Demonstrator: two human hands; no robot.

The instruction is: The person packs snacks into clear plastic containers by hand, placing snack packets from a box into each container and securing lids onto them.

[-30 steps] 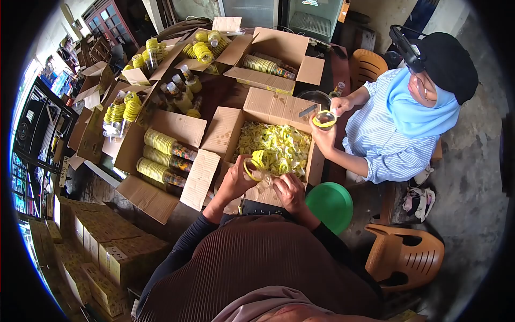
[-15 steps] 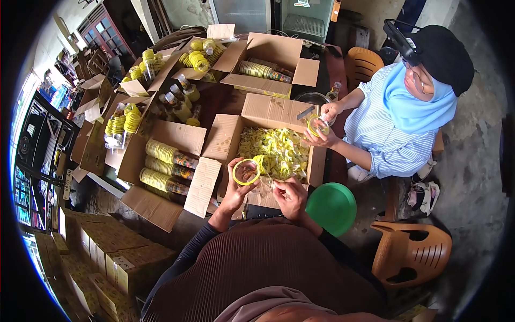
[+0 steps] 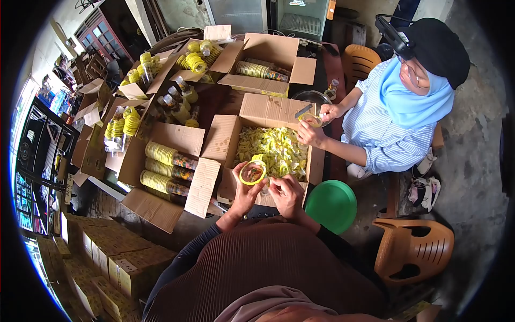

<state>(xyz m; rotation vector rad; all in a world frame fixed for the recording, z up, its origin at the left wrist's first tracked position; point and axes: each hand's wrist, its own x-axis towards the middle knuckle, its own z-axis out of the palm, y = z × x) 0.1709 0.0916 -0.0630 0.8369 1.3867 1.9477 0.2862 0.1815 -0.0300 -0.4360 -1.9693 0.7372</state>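
Note:
My left hand [image 3: 244,197] is wrapped round a small round tub [image 3: 252,174] with a bright yellow rim. Its open end faces up toward me and reddish-brown contents show inside. A bit of yellow strip [image 3: 258,157] sits at the rim's far edge. Just right of the tub, my right hand [image 3: 288,197] is closed in a pinch; what lies between its fingertips is too small to make out. Both hands are over the near side of a cardboard box [image 3: 268,111], which holds a heap of yellow and whitish strips [image 3: 274,147].
Another person [image 3: 391,118] at the right holds a similar yellow-rimmed tub [image 3: 311,119]. Cardboard boxes with yellow-ringed stacks [image 3: 161,167] stand left and behind. A green round lid or basin [image 3: 331,206] and an orange plastic chair [image 3: 413,249] are at my right.
The tub has shifted slightly right and tilted in my left hand, and my right hand has risen a little. The other person's hands and tub have moved left and up.

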